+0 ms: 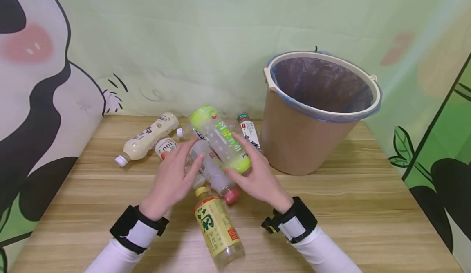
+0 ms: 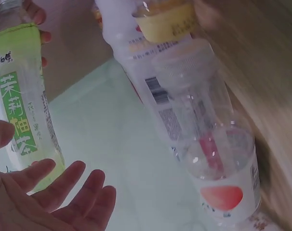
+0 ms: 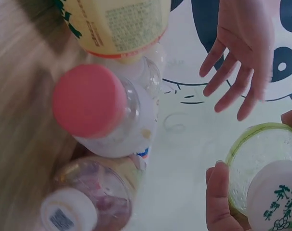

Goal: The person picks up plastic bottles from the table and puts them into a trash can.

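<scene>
My right hand [image 1: 259,175] grips a clear plastic bottle with a green label [image 1: 220,136] near its white-capped end [image 3: 280,195], holding it tilted above the other bottles. Across from it, my left hand [image 1: 173,173] has its fingers loosely spread and holds nothing; in the left wrist view they lie beside the green-labelled bottle [image 2: 21,106]. Beneath the hands lies a pink-capped bottle [image 1: 209,164], with a clear bottle marked with a peach [image 2: 223,195] beside it. Nearer to me, a yellow-labelled bottle [image 1: 218,226] lies on the table.
A brown bin [image 1: 294,138] with a blue liner stands at the right. Next to it lies a small bottle with a green cap [image 1: 249,132]. A cream-coloured bottle [image 1: 149,136] lies at the left of the wooden table [image 1: 349,232]. A printed cloth [image 1: 176,52] hangs behind.
</scene>
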Motion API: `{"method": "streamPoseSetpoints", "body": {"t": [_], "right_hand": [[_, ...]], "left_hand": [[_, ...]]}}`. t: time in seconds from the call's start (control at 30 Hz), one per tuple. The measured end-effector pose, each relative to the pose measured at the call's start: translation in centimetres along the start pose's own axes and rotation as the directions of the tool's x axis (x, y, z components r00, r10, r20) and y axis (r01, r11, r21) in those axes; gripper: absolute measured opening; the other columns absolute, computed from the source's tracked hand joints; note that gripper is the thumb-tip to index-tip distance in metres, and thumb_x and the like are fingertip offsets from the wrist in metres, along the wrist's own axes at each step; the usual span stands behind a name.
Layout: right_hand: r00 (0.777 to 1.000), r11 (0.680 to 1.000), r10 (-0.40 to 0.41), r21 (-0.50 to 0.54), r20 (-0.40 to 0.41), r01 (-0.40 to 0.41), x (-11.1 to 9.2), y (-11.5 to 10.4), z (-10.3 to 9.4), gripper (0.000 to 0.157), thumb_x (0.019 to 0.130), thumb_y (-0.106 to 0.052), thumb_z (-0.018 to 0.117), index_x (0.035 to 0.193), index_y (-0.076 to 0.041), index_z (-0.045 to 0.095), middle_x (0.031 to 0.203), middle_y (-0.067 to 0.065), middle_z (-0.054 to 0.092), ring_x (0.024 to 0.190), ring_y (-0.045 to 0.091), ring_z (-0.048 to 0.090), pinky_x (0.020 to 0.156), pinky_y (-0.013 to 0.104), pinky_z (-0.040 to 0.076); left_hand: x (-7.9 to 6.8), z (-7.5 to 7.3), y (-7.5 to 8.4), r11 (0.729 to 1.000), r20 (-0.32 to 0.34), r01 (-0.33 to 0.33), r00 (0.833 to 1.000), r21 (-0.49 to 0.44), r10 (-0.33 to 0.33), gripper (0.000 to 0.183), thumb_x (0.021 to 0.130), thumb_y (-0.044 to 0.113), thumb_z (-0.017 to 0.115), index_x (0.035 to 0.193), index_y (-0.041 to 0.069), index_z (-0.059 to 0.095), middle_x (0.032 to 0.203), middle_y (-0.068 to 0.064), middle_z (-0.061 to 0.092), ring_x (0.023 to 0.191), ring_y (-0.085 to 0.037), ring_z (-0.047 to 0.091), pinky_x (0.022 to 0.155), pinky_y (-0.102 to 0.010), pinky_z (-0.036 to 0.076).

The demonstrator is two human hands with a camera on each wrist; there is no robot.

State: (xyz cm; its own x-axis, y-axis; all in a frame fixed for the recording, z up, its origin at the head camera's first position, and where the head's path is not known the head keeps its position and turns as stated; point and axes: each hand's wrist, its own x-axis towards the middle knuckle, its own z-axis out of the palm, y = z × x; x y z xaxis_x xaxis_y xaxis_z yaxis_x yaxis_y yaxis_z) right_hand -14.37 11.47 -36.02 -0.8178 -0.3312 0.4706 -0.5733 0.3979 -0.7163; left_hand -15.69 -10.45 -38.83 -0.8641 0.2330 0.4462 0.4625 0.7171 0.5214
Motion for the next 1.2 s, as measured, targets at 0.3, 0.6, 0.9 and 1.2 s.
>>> {"method": "streamPoseSetpoints", "body": {"t": [0.3,0.6,0.9,1.2], "right_hand": [[0.999,0.986,0.043,-0.161,-0.023,-0.046,0.5,2.0,-0.9,0.079,0.082,-0.028,0.070,0.148,-0.029,0.028,0.128,0.004,0.049,0.097,0.017,0.053,0.063,0.029,0.054],[0.998,0.914,0.005,-0.404,-0.056,-0.028,1.4,0.4,-2.4,0.081,0.079,-0.032,0.069,0.149,-0.033,0.027,0.115,0.007,0.051,0.076,0.015,0.051,0.050,0.025,0.046],[0.986,0.824,-0.134,-0.564,-0.104,0.052,3.4,-1.7,-4.9,0.077,0.077,-0.029,0.070,0.146,-0.024,0.037,0.111,0.012,0.052,0.078,0.018,0.050,0.050,0.032,0.048],[0.953,0.800,-0.226,-0.597,-0.199,0.065,5.8,-4.1,-8.2,0.075,0.078,-0.028,0.068,0.146,-0.024,0.037,0.111,0.016,0.051,0.081,0.022,0.049,0.052,0.036,0.045]], "left_hand": [[0.0,-0.3,-0.4,0.960,-0.033,-0.149,0.986,0.237,0.162,0.049,0.090,0.024,0.058,0.134,0.005,0.050,0.130,-0.019,0.051,0.116,-0.039,0.047,0.097,-0.055,0.040],[0.0,-0.4,-0.2,0.932,0.004,-0.183,0.981,0.314,0.192,0.047,0.088,0.023,0.059,0.132,0.008,0.052,0.132,-0.018,0.050,0.118,-0.040,0.045,0.094,-0.057,0.041],[-0.1,-0.1,-0.2,0.926,-0.008,-0.209,0.975,0.315,0.222,0.042,0.087,0.022,0.058,0.127,0.008,0.056,0.130,-0.016,0.052,0.117,-0.038,0.046,0.093,-0.057,0.040],[-0.4,0.6,0.2,0.914,0.064,-0.247,0.969,0.321,0.239,0.040,0.087,0.021,0.058,0.126,0.010,0.056,0.130,-0.016,0.052,0.118,-0.035,0.047,0.095,-0.054,0.040]]}}
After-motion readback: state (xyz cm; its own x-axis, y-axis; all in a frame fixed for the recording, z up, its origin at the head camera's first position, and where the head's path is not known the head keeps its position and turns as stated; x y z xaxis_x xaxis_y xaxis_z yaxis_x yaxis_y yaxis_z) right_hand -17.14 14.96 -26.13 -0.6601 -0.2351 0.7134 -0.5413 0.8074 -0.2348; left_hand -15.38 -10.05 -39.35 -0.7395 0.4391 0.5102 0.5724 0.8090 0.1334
